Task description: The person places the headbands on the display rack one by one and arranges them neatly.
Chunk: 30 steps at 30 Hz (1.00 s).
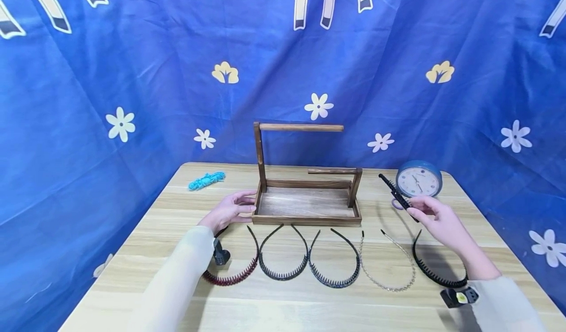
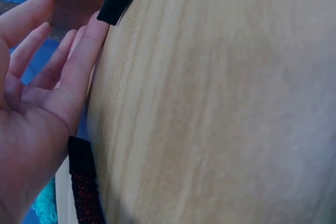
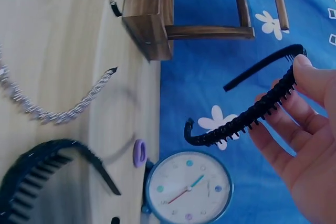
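My right hand pinches a black toothed headband between thumb and fingers, raised above the table near the clock. At the left end of a wooden rack, my left hand touches its side with extended fingers. The rack has a tray base, a tall bar and a shorter bar, both bare. In front of it lie a dark red headband, two dark toothed headbands, a silvery beaded headband and another black headband.
A blue round clock stands at the back right, with a small purple ring beside it. Turquoise cord lies at the back left. Blue patterned cloth hangs behind the table.
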Tool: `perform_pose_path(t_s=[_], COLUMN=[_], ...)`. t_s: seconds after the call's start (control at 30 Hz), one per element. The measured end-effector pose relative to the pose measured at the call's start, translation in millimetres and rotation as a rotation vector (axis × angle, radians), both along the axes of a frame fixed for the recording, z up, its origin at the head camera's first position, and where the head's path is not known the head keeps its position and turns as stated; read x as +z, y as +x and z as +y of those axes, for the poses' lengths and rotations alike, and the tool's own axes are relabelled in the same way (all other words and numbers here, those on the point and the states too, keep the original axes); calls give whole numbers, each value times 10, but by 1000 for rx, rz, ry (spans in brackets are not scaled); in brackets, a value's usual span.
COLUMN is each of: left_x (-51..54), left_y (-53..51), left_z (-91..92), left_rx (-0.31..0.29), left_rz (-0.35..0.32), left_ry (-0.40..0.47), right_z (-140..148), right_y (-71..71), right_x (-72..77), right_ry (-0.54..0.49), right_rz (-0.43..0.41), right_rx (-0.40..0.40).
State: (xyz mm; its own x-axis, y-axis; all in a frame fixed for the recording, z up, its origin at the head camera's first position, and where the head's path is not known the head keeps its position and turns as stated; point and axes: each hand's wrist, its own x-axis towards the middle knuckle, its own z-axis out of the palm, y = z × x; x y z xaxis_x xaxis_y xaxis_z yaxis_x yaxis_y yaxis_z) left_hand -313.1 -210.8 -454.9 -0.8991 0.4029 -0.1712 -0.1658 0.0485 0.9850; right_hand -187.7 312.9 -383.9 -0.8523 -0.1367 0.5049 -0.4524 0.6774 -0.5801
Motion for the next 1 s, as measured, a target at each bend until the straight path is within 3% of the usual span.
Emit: perform_pose_path(t_s=[0.33, 0.7, 1.0], left_x=[13, 8, 21], left_y=[-2, 0, 25], left_z=[20, 35, 43], left_rx=[9, 23, 22], left_rz=[15, 13, 7], left_ry=[-16, -16, -12], right_z=[-84, -166, -328], right_y=[-245, -607, -808], right_x=[161, 255, 467], right_ry=[-60, -190, -296], right_rz=[-79, -119, -157], right_rx=[24, -15, 0])
